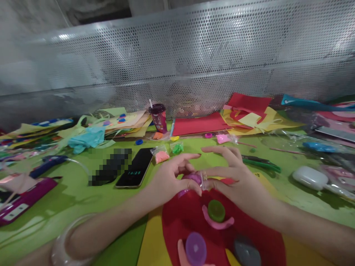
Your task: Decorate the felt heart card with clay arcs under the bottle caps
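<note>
My left hand (169,179) is closed round a small clear bag of purple clay (194,179), thumb in front. At the bag's other end, my right hand (241,181) pinches the clear plastic edge between thumb and finger, its other fingers spread. Both hands are above a red paper shape (177,218) lying on yellow paper (151,240). On the red shape, a round green piece (216,211) sits over a curved pink strip (217,224). Closer to me are a round purple piece (196,248) and a dark grey lump (246,252).
Two phones (134,168) lie left of my hands, one pixelated. Small bags of orange clay (161,156) and green clay (177,148) lie ahead, with a lidded cup (158,118) behind. To the right are a green cutter (262,163) and a white case (310,177). A perforated metal panel (177,62) stands behind.
</note>
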`<action>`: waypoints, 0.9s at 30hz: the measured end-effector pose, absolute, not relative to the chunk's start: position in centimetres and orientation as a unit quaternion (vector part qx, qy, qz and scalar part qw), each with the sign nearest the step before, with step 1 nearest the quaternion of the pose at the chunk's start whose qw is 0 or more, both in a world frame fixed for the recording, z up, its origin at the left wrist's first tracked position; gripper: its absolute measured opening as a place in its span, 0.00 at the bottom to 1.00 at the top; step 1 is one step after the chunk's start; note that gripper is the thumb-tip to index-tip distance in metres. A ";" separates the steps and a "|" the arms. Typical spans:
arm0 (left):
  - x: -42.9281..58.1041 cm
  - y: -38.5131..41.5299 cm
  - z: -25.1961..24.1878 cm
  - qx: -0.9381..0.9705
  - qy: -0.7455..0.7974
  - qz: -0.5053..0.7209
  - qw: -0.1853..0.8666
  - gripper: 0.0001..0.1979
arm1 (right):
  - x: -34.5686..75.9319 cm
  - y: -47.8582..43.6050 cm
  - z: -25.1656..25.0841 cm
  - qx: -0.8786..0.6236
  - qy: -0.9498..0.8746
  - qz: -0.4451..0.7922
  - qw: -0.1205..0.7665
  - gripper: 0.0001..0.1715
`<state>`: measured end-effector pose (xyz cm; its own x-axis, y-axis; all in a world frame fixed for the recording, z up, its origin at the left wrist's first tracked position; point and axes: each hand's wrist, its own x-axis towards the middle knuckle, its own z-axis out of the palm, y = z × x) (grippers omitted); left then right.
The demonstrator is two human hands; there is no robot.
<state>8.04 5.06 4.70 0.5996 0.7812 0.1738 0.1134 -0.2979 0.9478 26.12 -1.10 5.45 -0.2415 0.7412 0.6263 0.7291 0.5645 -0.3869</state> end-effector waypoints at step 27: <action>5.7 9.7 4.0 0.895 0.358 0.244 0.108 0.15 | 31.0 3.6 4.8 -0.528 -0.732 -0.060 0.426 0.12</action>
